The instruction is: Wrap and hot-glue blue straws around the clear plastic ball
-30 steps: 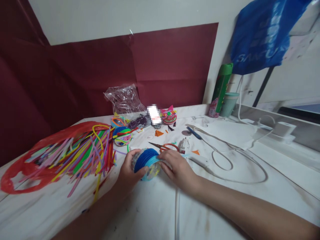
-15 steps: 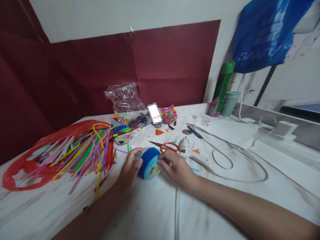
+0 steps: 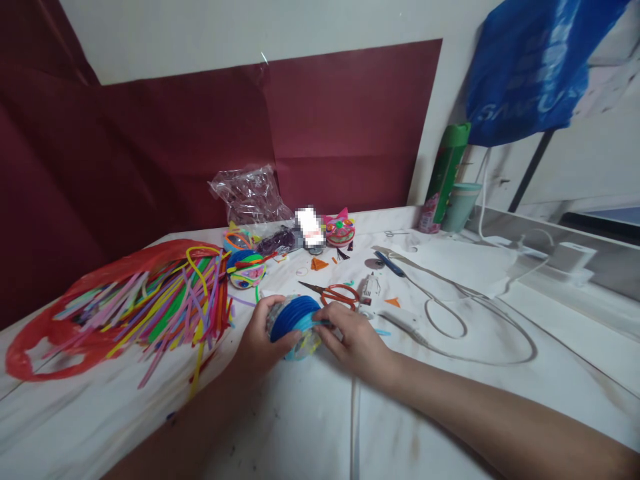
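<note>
Both hands hold a round craft ball (image 3: 295, 319) wound with blue pipe cleaner, just above the white table (image 3: 310, 420). My left hand (image 3: 260, 343) cups its left side, thumb across the front. My right hand (image 3: 350, 337) pinches the blue strand at the ball's right side. Red-handled scissors (image 3: 334, 293) and a white glue gun (image 3: 383, 308) lie just behind my right hand.
A red bag (image 3: 55, 327) spilling several coloured pipe cleaners (image 3: 170, 303) lies at the left. Finished craft balls (image 3: 245, 270), a clear plastic bag (image 3: 250, 195), a pink cat figure (image 3: 339, 231), a green can (image 3: 445, 177), a cup (image 3: 460, 207) and a white cable (image 3: 480, 333) lie beyond.
The ball has been turned between my hands, and my right fingers have shifted along the blue strand. The hands stay in the same place on the table.
</note>
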The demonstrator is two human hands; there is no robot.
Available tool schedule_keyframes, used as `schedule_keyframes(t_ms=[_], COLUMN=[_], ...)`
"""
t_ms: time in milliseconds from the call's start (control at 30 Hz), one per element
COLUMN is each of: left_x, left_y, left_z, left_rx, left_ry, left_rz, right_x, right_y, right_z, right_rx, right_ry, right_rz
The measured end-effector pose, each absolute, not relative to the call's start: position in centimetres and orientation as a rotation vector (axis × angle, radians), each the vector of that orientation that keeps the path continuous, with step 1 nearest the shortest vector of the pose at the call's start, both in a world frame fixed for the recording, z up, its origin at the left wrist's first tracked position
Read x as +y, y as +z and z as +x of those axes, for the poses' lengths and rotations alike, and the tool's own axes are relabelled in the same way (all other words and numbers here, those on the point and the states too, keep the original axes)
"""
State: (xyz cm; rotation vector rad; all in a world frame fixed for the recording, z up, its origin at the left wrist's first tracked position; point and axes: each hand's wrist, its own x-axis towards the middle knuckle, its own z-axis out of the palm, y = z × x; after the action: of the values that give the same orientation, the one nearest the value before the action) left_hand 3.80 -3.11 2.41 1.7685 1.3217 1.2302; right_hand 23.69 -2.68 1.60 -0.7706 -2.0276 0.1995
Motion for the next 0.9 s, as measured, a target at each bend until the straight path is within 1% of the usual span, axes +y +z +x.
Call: schedule_keyframes(t_ms=[500,700,900], left_x=[-3.7,-3.3,-2.9], left_y=[3.0,2.1,1.6], left_z=[4.2,3.9,3.5], left_rx=[1.375,1.257,1.238], left_ry=[1.256,1.359,1.349], left_rz=[1.717,1.670,1.690], right_x=[-2.7,-2.6,-2.5], right_y=[2.1,1.7,1.5], right_z=[23.7,23.9,23.9], right_rx=[-2.108,-1.990,-2.012], right_ry=[0.079,0.176,0.208], right_rz=[-0.662,-0.777,-0.737])
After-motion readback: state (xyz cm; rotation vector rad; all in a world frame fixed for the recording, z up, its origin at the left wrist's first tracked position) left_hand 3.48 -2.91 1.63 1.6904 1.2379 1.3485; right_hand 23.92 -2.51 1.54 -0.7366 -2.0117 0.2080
